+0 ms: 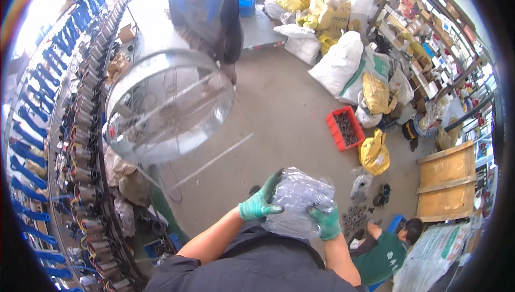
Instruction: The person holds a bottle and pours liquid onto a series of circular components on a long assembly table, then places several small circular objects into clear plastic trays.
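In front of my body I carry a clear plastic-wrapped bundle (300,198); what is inside it cannot be made out. My left hand (262,201), in a green glove with dark fingertips, grips its left side with the thumb across the front. The gloved right hand (326,221) holds the lower right side, thumb pressed on the plastic. Both forearms are bare below dark sleeves. Beneath the bundle lies the grey floor (268,125).
A large round fan (169,104) stands ahead left, with a person (206,15) behind it. Along the left runs a bench of motors (86,147). White sacks (340,64), a red crate (345,128) and a yellow bag (374,152) lie right. Another person (381,254) crouches at lower right.
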A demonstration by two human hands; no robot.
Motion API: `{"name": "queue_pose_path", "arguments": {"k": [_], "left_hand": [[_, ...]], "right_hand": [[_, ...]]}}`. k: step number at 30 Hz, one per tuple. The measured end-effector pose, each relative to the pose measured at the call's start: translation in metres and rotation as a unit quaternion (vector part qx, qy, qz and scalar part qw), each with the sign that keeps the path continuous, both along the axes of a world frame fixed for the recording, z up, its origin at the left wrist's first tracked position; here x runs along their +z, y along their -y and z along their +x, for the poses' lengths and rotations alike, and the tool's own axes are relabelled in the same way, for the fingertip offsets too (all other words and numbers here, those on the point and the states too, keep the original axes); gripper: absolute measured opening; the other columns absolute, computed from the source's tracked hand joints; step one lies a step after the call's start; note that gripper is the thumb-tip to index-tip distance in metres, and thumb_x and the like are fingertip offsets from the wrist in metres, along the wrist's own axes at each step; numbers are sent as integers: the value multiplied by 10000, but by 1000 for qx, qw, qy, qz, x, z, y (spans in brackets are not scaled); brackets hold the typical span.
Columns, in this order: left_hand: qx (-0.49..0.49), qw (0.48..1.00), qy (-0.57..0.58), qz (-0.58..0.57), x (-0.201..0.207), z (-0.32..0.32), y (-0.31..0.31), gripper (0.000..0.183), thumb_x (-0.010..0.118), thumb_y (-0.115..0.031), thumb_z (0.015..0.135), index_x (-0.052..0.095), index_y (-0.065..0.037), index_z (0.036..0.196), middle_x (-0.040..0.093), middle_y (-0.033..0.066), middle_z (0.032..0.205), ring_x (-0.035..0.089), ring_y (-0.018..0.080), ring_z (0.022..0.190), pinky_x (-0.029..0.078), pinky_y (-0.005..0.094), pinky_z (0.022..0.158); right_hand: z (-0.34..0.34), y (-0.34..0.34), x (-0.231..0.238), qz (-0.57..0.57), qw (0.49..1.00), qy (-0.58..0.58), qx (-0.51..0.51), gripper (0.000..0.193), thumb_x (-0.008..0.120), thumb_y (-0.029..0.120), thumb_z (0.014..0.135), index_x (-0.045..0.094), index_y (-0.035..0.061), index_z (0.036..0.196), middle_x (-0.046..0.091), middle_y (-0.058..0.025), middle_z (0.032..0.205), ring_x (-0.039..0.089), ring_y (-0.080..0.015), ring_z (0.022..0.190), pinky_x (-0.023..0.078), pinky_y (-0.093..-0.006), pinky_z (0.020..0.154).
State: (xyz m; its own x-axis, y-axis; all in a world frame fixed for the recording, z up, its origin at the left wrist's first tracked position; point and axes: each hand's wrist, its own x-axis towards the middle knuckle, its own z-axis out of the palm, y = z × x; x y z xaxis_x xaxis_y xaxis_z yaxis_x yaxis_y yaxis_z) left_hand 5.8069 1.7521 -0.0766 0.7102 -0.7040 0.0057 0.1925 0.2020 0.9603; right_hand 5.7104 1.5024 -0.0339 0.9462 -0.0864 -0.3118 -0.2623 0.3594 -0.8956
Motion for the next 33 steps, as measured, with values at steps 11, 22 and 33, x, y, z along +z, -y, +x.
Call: {"name": "queue_pose_path", "arguments": {"k": [11, 22, 33], "left_hand": [[-68, 995, -67, -27, 5, 218, 109, 1166, 839, -328, 891, 8, -162, 1692, 75, 152, 1751, 126, 314, 1603, 191, 505, 1274], [184, 960, -207, -51, 9, 373, 153, 1032, 647, -643, 945, 90, -191, 1687, 281, 201, 1680, 447, 341, 1443, 410, 492, 1146], [393, 872, -288, -37, -21, 469, 99, 735, 634, -397, 1021, 337, -14, 1573, 546, 233, 1453, 624, 372, 1243, 511, 497, 1050]], "right_hand": [[200, 78, 20, 2, 990, 49, -136, 600, 871, 116, 827, 620, 16, 1363, 693, -47, 1210, 652, -177, 1093, 540, -350, 970], [473, 191, -7, 46, 996, 30, 65, 709, 861, 56, 813, 531, 20, 1439, 649, -54, 1278, 606, -193, 1184, 504, -371, 1043], [696, 171, -10, 78, 986, -22, 142, 582, 859, 68, 820, 599, 59, 1340, 665, -19, 1174, 652, -170, 1056, 572, -352, 913]]}}
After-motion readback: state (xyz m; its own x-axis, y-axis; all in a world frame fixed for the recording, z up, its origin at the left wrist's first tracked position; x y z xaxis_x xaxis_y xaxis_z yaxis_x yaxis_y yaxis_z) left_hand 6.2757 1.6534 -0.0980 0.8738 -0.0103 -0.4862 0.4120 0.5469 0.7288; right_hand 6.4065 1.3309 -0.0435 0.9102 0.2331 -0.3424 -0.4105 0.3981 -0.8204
